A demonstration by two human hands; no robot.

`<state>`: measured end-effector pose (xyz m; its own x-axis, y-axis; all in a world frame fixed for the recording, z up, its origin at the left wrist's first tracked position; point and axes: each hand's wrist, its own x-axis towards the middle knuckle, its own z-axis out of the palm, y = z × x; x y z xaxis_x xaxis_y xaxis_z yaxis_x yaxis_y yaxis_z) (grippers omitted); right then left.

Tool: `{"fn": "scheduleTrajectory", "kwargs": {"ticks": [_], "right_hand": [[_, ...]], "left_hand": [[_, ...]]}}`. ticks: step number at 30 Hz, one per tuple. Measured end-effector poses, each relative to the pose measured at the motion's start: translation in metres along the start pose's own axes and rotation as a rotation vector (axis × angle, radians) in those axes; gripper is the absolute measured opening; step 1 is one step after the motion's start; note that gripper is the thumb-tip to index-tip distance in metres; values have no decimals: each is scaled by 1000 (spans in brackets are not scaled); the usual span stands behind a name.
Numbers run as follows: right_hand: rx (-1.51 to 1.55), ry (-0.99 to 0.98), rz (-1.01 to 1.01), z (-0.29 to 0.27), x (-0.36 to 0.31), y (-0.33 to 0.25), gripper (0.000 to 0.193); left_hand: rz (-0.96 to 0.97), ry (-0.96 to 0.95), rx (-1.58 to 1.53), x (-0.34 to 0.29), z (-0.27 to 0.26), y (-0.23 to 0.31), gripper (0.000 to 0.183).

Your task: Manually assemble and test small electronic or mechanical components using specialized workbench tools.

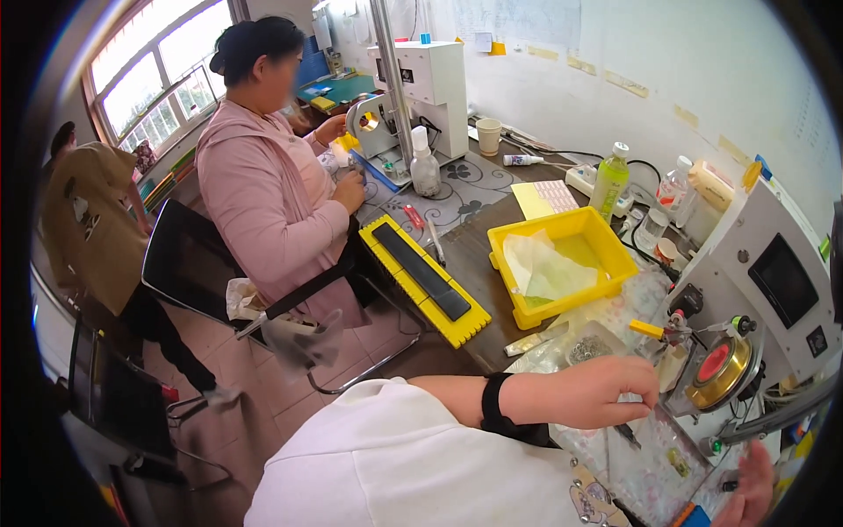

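At the lower right my left hand (619, 392) reaches over the bench with a black band on its wrist. Its fingers are curled together, and anything between them is too small to make out. Just beyond it stands a white bench machine (742, 272) with a dark screen, carrying a gold spool (722, 373) with a red centre. My right hand (751, 488) is at the picture's lower right edge, slightly blurred, fingers apart with nothing visible in them. Beside my left hand sits a small clear tray of tiny metal parts (594, 344).
A yellow bin (562, 263) with a pale sheet stands beyond my left arm. Left of it lies a yellow rack with a black strip (423, 277). Bottles (610, 180) and cables line the wall side. A co-worker in pink (272, 193) sits at another white machine (430, 88).
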<state>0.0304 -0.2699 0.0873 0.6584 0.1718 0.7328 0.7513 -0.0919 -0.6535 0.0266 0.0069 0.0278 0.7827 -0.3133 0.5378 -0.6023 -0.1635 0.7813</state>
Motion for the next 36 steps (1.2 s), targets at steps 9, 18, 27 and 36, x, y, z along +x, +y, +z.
{"fn": "scheduleTrajectory", "kwargs": {"ticks": [9, 18, 27, 36], "right_hand": [[927, -838, 788, 15, 7, 27, 22], [1067, -1214, 1085, 83, 48, -48, 21], [1532, -1405, 1265, 135, 44, -27, 20], [1591, -1264, 1354, 148, 49, 21, 20]], "left_hand": [[-6, 11, 13, -8, -5, -1, 7], [-117, -2, 10, -3, 4, -2, 8], [-108, 61, 19, -5, -6, -28, 6], [-141, 46, -78, 9, -6, -60, 5]]}}
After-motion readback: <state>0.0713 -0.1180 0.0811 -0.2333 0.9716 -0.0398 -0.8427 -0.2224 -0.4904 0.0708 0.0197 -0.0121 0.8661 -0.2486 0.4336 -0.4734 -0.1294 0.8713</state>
